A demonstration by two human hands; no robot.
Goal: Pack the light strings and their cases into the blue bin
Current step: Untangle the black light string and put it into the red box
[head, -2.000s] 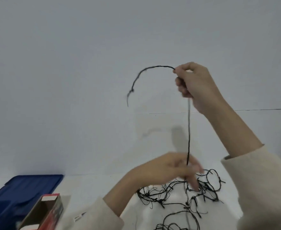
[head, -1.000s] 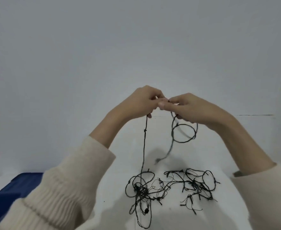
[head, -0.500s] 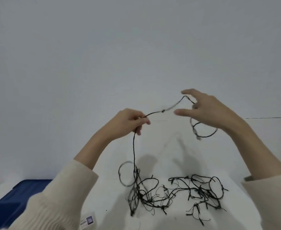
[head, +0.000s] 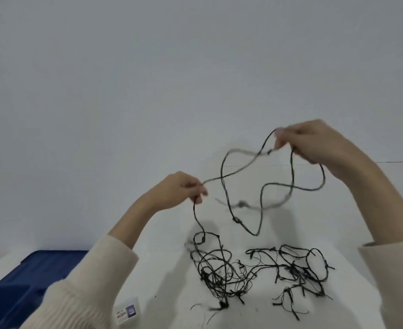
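Head camera — close, facing forward-down over table (head: 167, 269).

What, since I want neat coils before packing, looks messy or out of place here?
The light string lies in a tangled heap on the table, loose loops crossing between left hand and right hand.

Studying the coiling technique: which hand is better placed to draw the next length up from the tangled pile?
Likely the left hand: it pinches the light string on the strand that runs down into the pile, while the right hand, higher up, holds the gathered loops.
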